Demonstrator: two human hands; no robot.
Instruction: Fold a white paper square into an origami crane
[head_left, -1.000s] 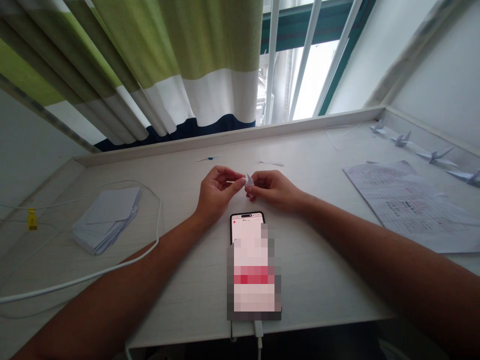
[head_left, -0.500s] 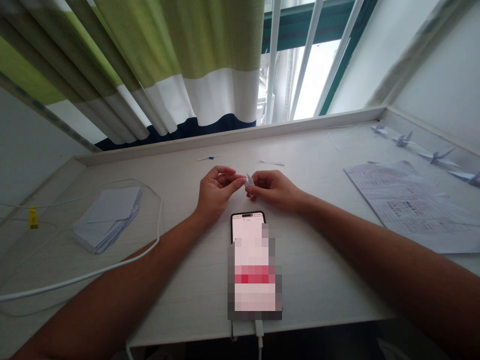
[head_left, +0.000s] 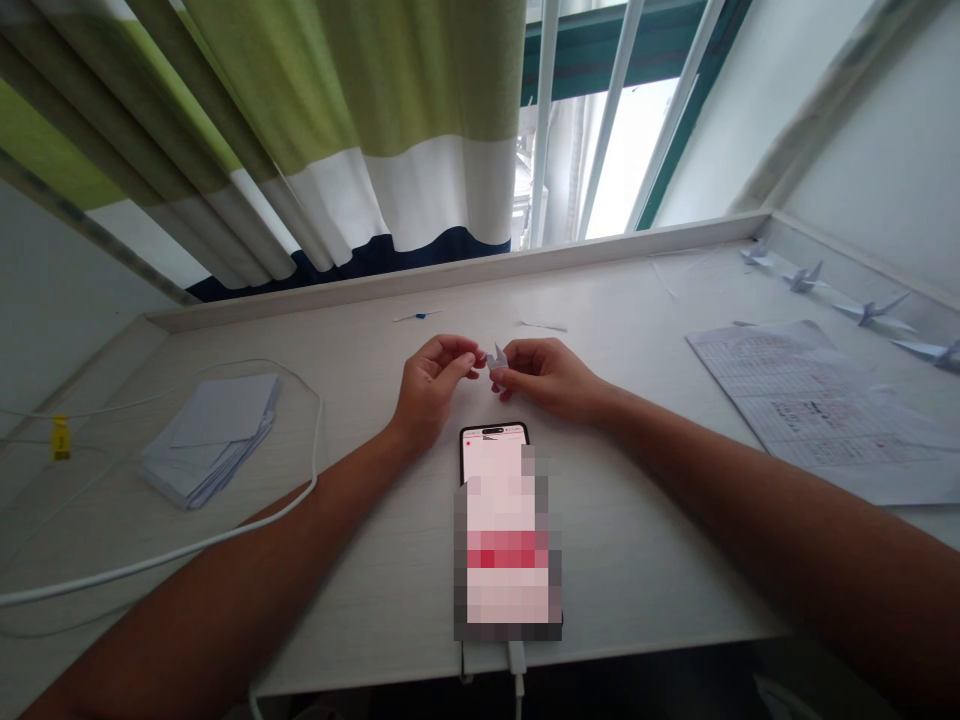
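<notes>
A tiny folded piece of pale paper (head_left: pixel 496 358) is held between both hands above the middle of the white desk (head_left: pixel 637 560). My left hand (head_left: pixel 433 385) pinches its left side with thumb and forefinger. My right hand (head_left: pixel 546 378) is closed round its right side, fingers curled. Just in front of the hands lies a phone (head_left: pixel 504 530) with a lit screen, plugged into a cable at its near end.
A stack of white paper squares (head_left: pixel 214 435) lies at the left, ringed by a white cable (head_left: pixel 195 545). Printed sheets (head_left: pixel 817 405) lie at the right. Several folded paper cranes (head_left: pixel 870 312) line the right rim. A striped curtain (head_left: pixel 315 140) and window bars stand behind.
The left fingertips have closed in on the paper piece, and its tip has shifted slightly. Arms and everything else stay as before.
</notes>
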